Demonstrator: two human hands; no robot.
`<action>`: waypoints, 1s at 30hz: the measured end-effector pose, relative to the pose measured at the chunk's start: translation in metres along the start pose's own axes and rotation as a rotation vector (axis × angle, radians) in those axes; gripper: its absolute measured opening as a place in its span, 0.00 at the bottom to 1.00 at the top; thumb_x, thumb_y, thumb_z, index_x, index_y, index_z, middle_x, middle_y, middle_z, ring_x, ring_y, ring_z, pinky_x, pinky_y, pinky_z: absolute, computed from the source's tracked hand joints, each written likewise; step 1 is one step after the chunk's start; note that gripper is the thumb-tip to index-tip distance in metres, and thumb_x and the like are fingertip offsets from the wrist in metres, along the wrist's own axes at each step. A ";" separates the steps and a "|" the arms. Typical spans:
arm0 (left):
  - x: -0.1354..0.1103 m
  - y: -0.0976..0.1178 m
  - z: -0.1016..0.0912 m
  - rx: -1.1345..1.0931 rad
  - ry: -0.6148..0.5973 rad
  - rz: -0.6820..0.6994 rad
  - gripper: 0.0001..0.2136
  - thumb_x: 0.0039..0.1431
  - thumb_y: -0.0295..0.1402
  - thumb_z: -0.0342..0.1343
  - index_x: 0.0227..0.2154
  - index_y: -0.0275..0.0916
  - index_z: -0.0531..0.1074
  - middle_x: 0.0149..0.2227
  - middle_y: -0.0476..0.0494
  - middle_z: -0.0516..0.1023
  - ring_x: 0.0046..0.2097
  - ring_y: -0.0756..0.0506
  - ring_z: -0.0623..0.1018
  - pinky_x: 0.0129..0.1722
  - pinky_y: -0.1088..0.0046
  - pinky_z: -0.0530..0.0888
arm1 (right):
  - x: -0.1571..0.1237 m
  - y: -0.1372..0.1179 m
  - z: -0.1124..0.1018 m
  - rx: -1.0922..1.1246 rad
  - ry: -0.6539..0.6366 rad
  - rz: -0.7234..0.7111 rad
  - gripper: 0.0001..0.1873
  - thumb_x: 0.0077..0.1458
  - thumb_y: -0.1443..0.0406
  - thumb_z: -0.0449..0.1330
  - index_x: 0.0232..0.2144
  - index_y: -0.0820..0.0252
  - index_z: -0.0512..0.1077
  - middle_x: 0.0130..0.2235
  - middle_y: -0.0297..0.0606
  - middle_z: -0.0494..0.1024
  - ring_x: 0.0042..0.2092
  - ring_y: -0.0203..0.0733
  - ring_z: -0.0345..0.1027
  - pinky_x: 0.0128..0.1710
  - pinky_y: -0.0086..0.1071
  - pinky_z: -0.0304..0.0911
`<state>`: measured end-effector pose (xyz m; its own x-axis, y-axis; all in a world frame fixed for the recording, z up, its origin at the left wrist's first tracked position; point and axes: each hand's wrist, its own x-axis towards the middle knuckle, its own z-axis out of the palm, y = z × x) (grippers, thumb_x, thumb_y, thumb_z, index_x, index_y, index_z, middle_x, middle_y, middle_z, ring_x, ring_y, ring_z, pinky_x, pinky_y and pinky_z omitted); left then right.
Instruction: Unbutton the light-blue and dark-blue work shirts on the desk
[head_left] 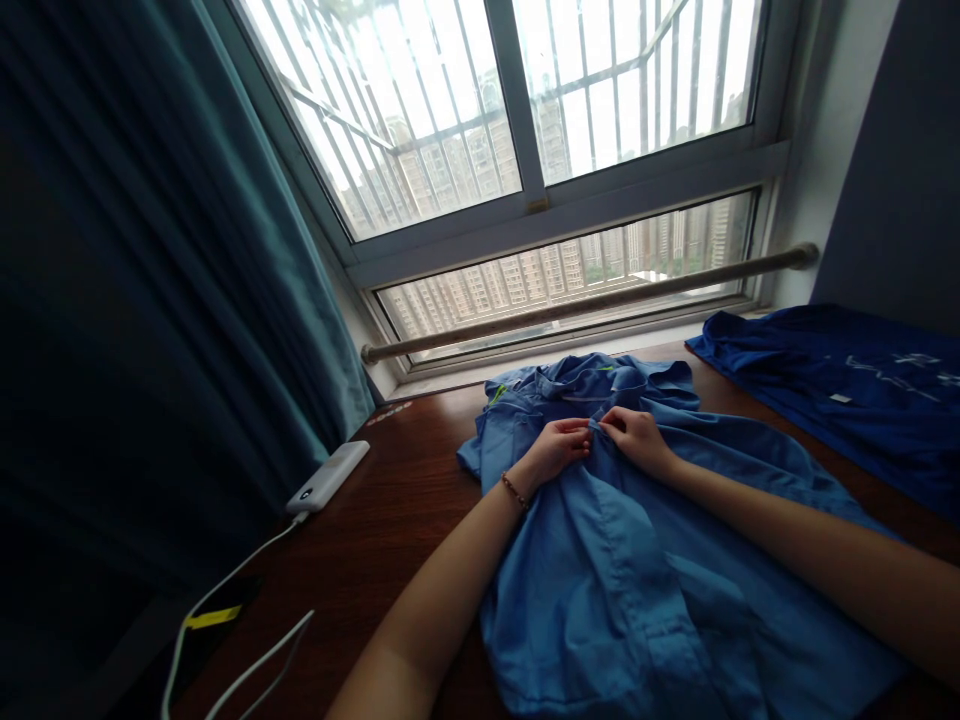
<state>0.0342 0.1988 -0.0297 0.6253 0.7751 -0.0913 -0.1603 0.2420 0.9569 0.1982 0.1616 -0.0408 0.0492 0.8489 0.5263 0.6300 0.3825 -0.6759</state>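
Hands, left hand [559,447] and right hand [637,437], fingertips pinched on the blue shirt [600,590] near its collar.

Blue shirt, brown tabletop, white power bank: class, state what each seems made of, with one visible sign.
Light blue collared shirt: matte woven cloth, perhaps a cotton blend; it creases softly. Dark reddish-brown tabletop: glossy wood or veneer; it reflects window light. White rectangular power bank: probably smooth plastic; rounded, faintly shiny.

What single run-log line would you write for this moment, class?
blue shirt: spread on wooden table | left hand: pinches its front below collar | right hand: pinches same spot | power bank: at left, cabled
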 end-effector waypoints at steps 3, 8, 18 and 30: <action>0.000 -0.003 0.006 0.247 0.050 0.116 0.15 0.42 0.33 0.63 0.34 0.32 0.71 0.25 0.49 0.71 0.24 0.55 0.69 0.24 0.79 0.67 | 0.002 0.000 -0.002 0.064 -0.021 0.068 0.08 0.48 0.63 0.55 0.24 0.60 0.72 0.25 0.35 0.74 0.28 0.38 0.67 0.29 0.29 0.58; 0.000 -0.011 0.012 0.689 0.224 0.308 0.08 0.48 0.34 0.55 0.23 0.33 0.68 0.18 0.53 0.67 0.20 0.54 0.66 0.20 0.80 0.61 | 0.000 -0.006 -0.001 0.067 -0.100 -0.006 0.11 0.49 0.59 0.54 0.24 0.61 0.71 0.23 0.35 0.73 0.26 0.37 0.65 0.27 0.28 0.56; -0.001 -0.011 0.011 1.029 0.275 0.442 0.12 0.49 0.39 0.55 0.19 0.34 0.68 0.19 0.51 0.68 0.23 0.53 0.65 0.23 0.79 0.59 | 0.002 0.001 0.005 0.020 -0.071 0.051 0.14 0.49 0.57 0.51 0.22 0.61 0.68 0.21 0.34 0.70 0.25 0.37 0.62 0.27 0.29 0.52; 0.007 -0.015 0.006 0.658 0.364 0.307 0.13 0.55 0.42 0.48 0.24 0.36 0.64 0.16 0.54 0.64 0.17 0.53 0.64 0.18 0.79 0.60 | 0.022 0.046 -0.008 0.219 0.318 0.442 0.23 0.44 0.48 0.49 0.17 0.62 0.63 0.18 0.35 0.64 0.22 0.35 0.55 0.23 0.30 0.51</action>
<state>0.0459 0.1969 -0.0428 0.3203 0.9199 0.2264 0.2686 -0.3174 0.9095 0.2346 0.1949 -0.0561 0.5221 0.8068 0.2766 0.3241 0.1123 -0.9393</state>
